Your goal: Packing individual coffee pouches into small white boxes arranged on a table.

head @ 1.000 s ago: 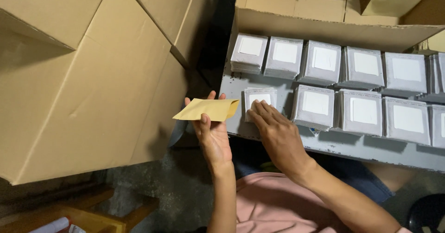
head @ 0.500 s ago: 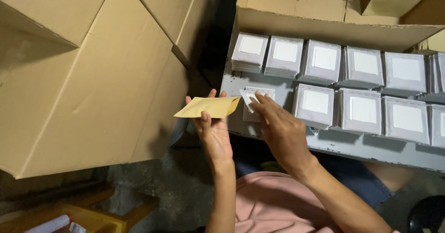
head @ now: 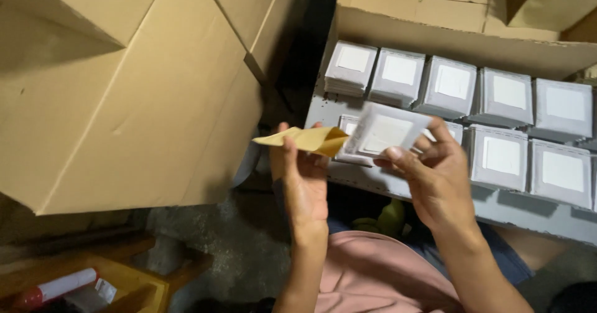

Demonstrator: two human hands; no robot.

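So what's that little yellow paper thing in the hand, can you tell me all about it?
It is a small envelope of tan-yellow paper, thin and flat, with a pointed left end. The left hand holds it from below, thumb on its front, so it lies almost level in the air. Its right end looks open towards a flat grey-white packet, which the right hand holds against it. Behind it are a grey tray of similar packets and a big cardboard box.

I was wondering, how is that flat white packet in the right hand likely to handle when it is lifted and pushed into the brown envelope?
The white packet looks thin and probably light: the right hand holds it by fingertips alone. It stays flat, so likely fairly stiff. The brown envelope, pinched by the left hand, seems floppier.
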